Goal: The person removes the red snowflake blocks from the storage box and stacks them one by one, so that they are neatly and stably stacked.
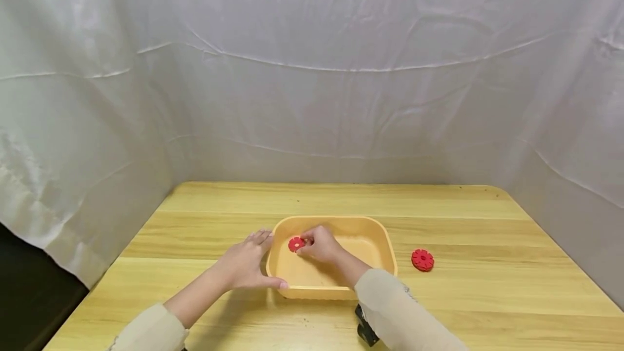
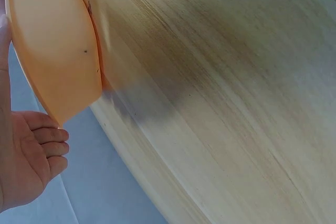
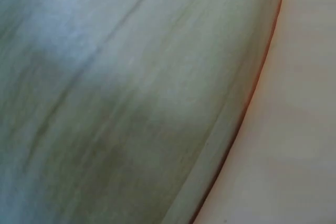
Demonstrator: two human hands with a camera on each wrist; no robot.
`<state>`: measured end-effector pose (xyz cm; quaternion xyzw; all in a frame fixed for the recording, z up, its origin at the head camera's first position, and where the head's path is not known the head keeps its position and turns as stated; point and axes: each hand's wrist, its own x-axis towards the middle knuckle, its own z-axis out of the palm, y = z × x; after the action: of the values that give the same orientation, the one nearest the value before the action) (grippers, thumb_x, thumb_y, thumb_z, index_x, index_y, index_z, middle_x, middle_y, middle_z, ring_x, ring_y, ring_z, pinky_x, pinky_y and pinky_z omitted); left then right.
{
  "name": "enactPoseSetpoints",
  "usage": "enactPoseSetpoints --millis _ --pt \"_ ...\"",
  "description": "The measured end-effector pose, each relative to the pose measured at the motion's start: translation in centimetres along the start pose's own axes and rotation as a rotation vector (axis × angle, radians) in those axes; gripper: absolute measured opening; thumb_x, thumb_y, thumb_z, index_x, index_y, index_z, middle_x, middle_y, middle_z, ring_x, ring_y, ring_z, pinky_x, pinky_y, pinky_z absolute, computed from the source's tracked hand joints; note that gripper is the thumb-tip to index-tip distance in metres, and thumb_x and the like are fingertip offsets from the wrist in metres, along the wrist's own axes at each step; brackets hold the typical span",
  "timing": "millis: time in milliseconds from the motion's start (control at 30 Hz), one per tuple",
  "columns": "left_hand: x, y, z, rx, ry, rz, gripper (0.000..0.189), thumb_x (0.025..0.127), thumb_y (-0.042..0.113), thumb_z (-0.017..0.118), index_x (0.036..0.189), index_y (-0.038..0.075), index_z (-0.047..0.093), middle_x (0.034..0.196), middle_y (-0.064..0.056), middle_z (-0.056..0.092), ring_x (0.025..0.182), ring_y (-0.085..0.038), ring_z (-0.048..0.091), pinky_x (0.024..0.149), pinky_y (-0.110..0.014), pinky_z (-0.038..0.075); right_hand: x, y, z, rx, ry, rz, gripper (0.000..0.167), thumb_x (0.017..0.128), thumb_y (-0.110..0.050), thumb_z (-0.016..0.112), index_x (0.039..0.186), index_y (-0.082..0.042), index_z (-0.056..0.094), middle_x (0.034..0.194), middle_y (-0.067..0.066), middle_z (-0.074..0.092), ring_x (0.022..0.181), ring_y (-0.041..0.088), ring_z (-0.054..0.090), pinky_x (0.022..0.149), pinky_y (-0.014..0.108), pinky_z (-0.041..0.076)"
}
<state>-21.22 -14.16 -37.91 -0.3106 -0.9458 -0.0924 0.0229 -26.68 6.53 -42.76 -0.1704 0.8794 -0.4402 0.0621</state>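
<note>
A yellow-orange plastic tub (image 1: 370, 232) stands on the table, its side wall (image 2: 58, 40) also showing in the left wrist view. My right hand (image 1: 319, 244) reaches into it and pinches the edge of a red notched disc (image 1: 295, 244), a flower-shaped plastic piece with a hole in the middle, near the tub's left end. Spread around the tub's left side, my left hand (image 1: 248, 261) has its thumb along the front rim and its fingers against the left wall. The right wrist view holds only the tub's outer wall (image 3: 283, 129) and the tabletop.
Right of the tub, more red notched discs (image 1: 422, 260) lie stacked on the wooden table (image 1: 468, 307). White cloth (image 1: 341, 112) hangs behind and at both sides of the table. A black device (image 1: 365, 326) sits under the right wrist.
</note>
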Motion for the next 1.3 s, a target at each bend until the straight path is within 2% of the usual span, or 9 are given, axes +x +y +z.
enactPoseSetpoints --millis 333,667,967,1300 --pt "0.04 0.1 0.01 0.001 -0.008 -0.008 0.107 0.066 0.072 0.062 0.134 -0.008 0.042 0.139 -0.027 0.043 0.131 -0.042 0.039 0.102 -0.052 0.041 -0.03 -0.02 0.17 -0.09 0.029 -0.025 0.025 0.075 -0.002 0.073 0.097 0.009 0.067 0.061 0.001 0.052 0.055 0.006 0.041 0.047 0.012 0.031" --pt "0.04 0.13 -0.05 -0.002 -0.011 -0.012 0.107 0.066 0.072 0.062 0.134 -0.008 0.042 0.139 -0.027 0.043 0.131 -0.042 0.038 0.103 -0.052 0.04 -0.4 -0.05 -0.09 -0.079 -0.022 -0.032 0.026 0.074 0.0 0.073 0.097 0.01 0.066 0.06 -0.002 0.048 0.056 0.007 0.04 0.05 0.013 0.033" --pt "-0.08 0.07 -0.08 -0.007 -0.012 -0.019 0.107 0.066 0.072 0.062 0.135 -0.007 0.041 0.14 -0.026 0.042 0.132 -0.041 0.038 0.104 -0.052 0.04 -0.47 -0.23 0.03 -0.07 -0.002 -0.035 0.013 0.074 0.001 0.072 0.086 0.006 0.067 0.061 -0.001 0.049 0.058 0.007 0.042 0.05 0.013 0.034" --pt "-0.13 0.27 -0.22 -0.009 -0.019 -0.028 0.108 0.066 0.073 0.062 0.136 -0.007 0.041 0.141 -0.026 0.041 0.132 -0.042 0.037 0.102 -0.053 0.041 -0.85 -0.39 -0.06 -0.066 0.006 -0.027 0.012 0.074 0.001 0.073 0.082 0.006 0.065 0.059 -0.002 0.047 0.055 0.007 0.04 0.05 0.013 0.034"
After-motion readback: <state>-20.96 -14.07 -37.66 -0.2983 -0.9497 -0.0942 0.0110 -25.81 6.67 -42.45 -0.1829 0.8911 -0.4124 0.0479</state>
